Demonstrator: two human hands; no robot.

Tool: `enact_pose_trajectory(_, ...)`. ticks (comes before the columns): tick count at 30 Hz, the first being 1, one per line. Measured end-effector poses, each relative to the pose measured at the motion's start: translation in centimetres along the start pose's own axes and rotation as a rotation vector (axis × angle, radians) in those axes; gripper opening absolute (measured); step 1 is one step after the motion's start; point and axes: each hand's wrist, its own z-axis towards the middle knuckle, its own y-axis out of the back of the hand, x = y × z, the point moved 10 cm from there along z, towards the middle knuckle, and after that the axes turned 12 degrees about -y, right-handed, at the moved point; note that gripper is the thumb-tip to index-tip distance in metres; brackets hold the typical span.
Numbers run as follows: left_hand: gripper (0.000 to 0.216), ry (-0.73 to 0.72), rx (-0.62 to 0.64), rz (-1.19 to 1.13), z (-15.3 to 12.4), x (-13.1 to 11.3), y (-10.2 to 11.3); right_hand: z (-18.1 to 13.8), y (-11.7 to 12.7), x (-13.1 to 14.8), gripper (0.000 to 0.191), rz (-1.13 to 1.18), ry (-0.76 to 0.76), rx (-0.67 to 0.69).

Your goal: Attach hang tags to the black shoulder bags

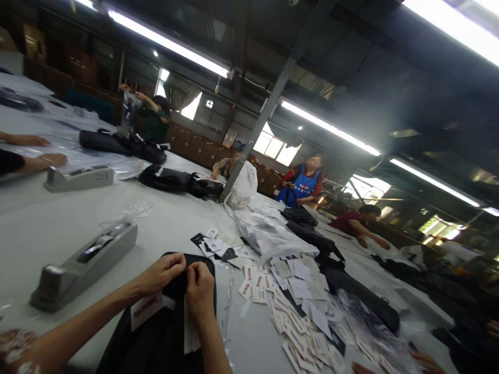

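Note:
A black bag [132, 345] lies on the table right in front of me. Over its upper end my left hand [167, 272] is closed in a pinch, and what its fingertips hold is too small to make out. Close beside it, my right hand [200, 291] is pinched as well, its fingertips near the left ones and their contents hidden. A white tag with red lettering [146, 310] rests on the bag below my left wrist. Under my right hand, pale tags [191, 332] hang or lie against the bag; whether the fingers grip them I cannot tell.
Grey tape dispensers [88, 265] stand to the left. Loose tags [296, 322] are heaped to the right, beside clear plastic [273, 234] and black bags [358, 296]. A slanted metal post [261, 124] rises from the table. Co-workers' hands show at the left and lower right edges.

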Motion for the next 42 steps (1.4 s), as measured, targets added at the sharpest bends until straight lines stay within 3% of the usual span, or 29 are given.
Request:
enact_pose_trajectory(2,0.021,0.036,0.185,0.109,-0.5,0.1,-0.7,-0.1,0.1,0.7,0.014,-0.068,0.062,0.059)
enact_pose_trajectory(4,0.025,0.042,0.264,0.225,-0.9,-0.1,-0.4,-0.1,0.2,1.3,0.011,-0.14,0.116,0.145)
enact_pose_trajectory(6,0.027,-0.01,0.209,0.267,-0.6,-1.0,0.6,0.2,0.8,1.7,0.005,-0.204,0.14,0.208)
enact_pose_trajectory(8,0.026,-0.037,0.117,0.187,-0.2,-2.0,1.3,0.6,1.8,2.0,0.013,-0.28,0.133,0.235)
enact_pose_trajectory(10,0.027,0.016,0.041,-0.005,-0.1,-2.0,1.5,1.0,2.5,2.3,0.02,-0.441,0.121,0.259)
enact_pose_trajectory(15,0.02,0.117,-0.154,-0.486,0.0,-1.2,2.0,1.1,3.3,3.7,0.015,-0.794,0.157,0.32)
enact_pose_trajectory(21,0.015,0.157,-0.182,-0.802,-0.3,-2.0,2.5,2.2,4.7,5.0,0.03,-0.831,0.163,0.331)
enact_pose_trajectory(23,0.019,0.129,-0.14,-0.795,-0.3,-2.9,2.6,2.7,5.3,5.0,0.027,-0.804,0.153,0.349)
enact_pose_trajectory(26,0.03,0.138,0.049,-0.707,-0.3,-4.1,1.2,3.2,6.0,5.1,0.023,-0.766,0.164,0.39)
enact_pose_trajectory(29,0.044,0.237,0.277,-0.561,-1.1,-4.3,-1.1,3.4,6.7,5.5,0.026,-0.659,0.18,0.454)
enact_pose_trajectory(32,0.053,0.315,0.386,-0.473,-1.9,-3.8,-2.5,3.7,7.8,5.7,0.034,-0.499,0.117,0.498)
enact_pose_trajectory(37,0.051,0.329,0.357,-0.529,-2.8,-3.1,-3.8,4.0,9.3,6.0,0.027,-0.38,-0.011,0.367)
enact_pose_trajectory(40,0.055,0.252,0.291,-0.695,-2.8,-3.9,-5.4,3.5,10.9,5.3,0.02,-0.129,-0.144,0.031)
enact_pose_trajectory(42,0.057,0.2,0.131,-0.82,-2.4,-4.0,-6.1,2.2,11.2,4.0,0.015,0.022,-0.187,-0.195)
